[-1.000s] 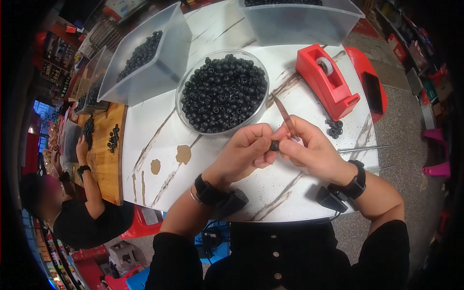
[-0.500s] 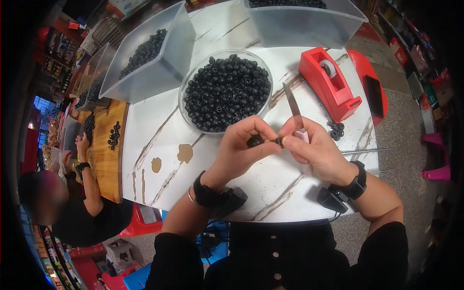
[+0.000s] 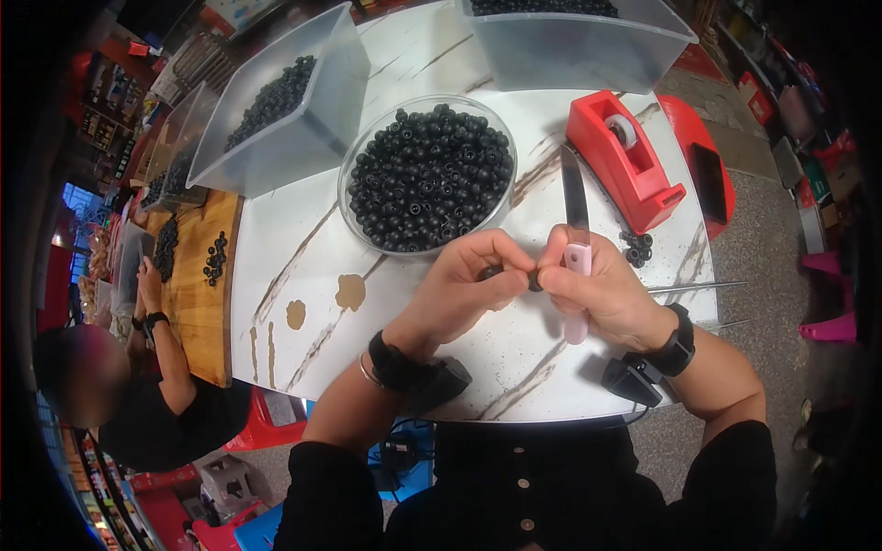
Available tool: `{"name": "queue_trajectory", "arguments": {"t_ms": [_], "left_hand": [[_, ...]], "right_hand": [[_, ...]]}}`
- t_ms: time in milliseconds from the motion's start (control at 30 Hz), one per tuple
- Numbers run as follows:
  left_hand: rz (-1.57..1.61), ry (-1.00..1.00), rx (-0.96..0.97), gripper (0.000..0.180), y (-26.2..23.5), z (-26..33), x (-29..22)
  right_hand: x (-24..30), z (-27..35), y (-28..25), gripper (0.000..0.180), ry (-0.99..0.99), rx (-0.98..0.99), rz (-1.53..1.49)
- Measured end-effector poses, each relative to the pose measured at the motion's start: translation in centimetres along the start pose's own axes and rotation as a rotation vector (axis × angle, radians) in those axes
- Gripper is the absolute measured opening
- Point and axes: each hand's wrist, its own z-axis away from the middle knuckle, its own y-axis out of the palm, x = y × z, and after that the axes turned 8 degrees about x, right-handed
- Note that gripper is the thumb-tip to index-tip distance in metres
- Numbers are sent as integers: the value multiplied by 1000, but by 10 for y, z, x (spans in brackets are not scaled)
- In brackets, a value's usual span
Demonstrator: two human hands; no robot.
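Over the white table, my left hand (image 3: 459,289) is closed in a pinch, a small black round part (image 3: 491,273) showing between its fingers. Fingertip to fingertip with it, my right hand (image 3: 602,289) is closed round a small knife with a pink handle (image 3: 577,260). The knife's blade (image 3: 575,193) points up and away from me. A dark bit (image 3: 535,281) shows where the two hands' fingertips meet; whether it belongs to the same part I cannot tell. Just beyond my hands stands a clear round bowl (image 3: 347,207) heaped with black round parts (image 3: 432,174), several with holes.
A red tape dispenser (image 3: 648,184) stands right of the bowl, with several loose black parts (image 3: 636,248) by it. Clear bins (image 3: 322,138) stand at the back. A phone (image 3: 708,182) lies on a red stool. At left, a co-worker's hands (image 3: 149,289) are over a wooden table (image 3: 207,321).
The knife has turned more upright in my right hand, its pink handle now showing fully. My hands stay together at the fingertips. The co-worker's hands have come closer together.
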Motion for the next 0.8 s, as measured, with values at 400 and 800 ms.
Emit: {"name": "queue_trajectory", "arguments": {"t_ms": [400, 800], "left_hand": [[-635, 52, -59, 11, 23, 2, -20], [-1260, 188, -474, 14, -36, 16, -170]], "right_hand": [[-1, -4, 5, 15, -50, -67, 60], [5, -1, 1, 10, -83, -197, 119]]}}
